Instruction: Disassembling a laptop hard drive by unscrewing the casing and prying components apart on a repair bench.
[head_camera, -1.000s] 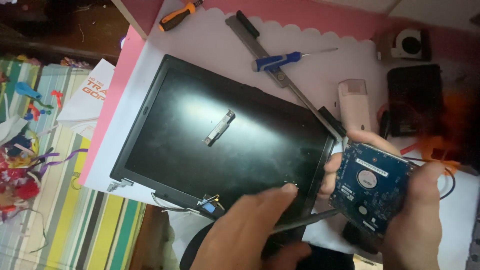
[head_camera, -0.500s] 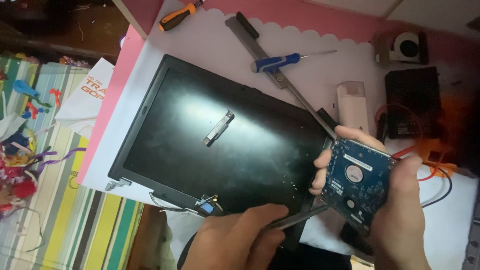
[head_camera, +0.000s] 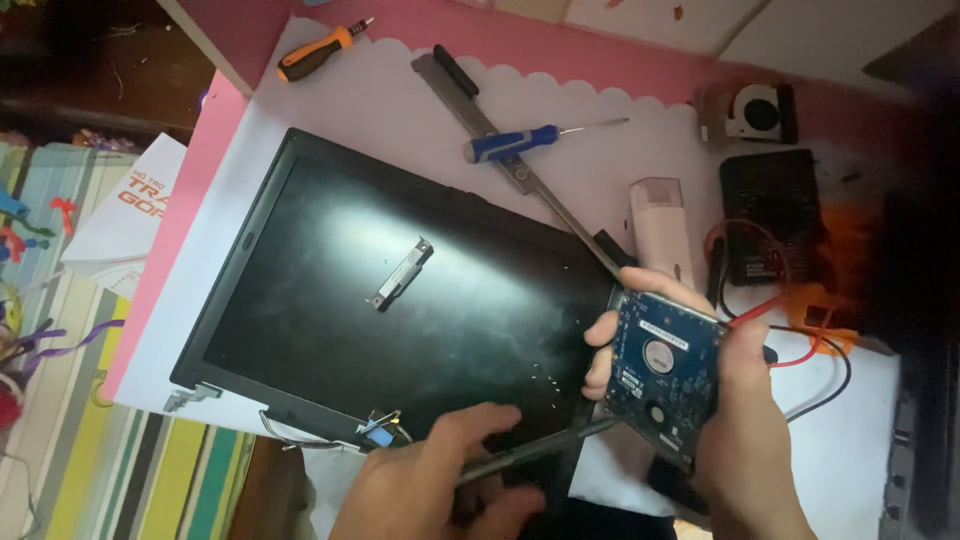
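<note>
My right hand (head_camera: 752, 430) grips a bare hard drive (head_camera: 664, 368), blue circuit-board side up, tilted above the right edge of a detached laptop screen panel (head_camera: 330, 300). My left hand (head_camera: 425, 485), at the bottom centre, holds a thin dark screwdriver (head_camera: 545, 447). Its tip reaches the drive's lower left corner. A small metal bracket (head_camera: 402, 273) lies loose on the dark screen.
On the white sheet lie a blue-handled screwdriver (head_camera: 510, 145), an orange-handled one (head_camera: 318, 58), a long metal hinge bar (head_camera: 480, 120), a white-pink device (head_camera: 660, 222), a cooling fan (head_camera: 755, 110), a black box (head_camera: 772, 215) and red and black wires (head_camera: 800, 335). Striped cloth covers the left.
My right hand has brought the hard drive leftward, closer to the screen's edge. My left hand has drawn back with the tool, whose tip now meets the drive.
</note>
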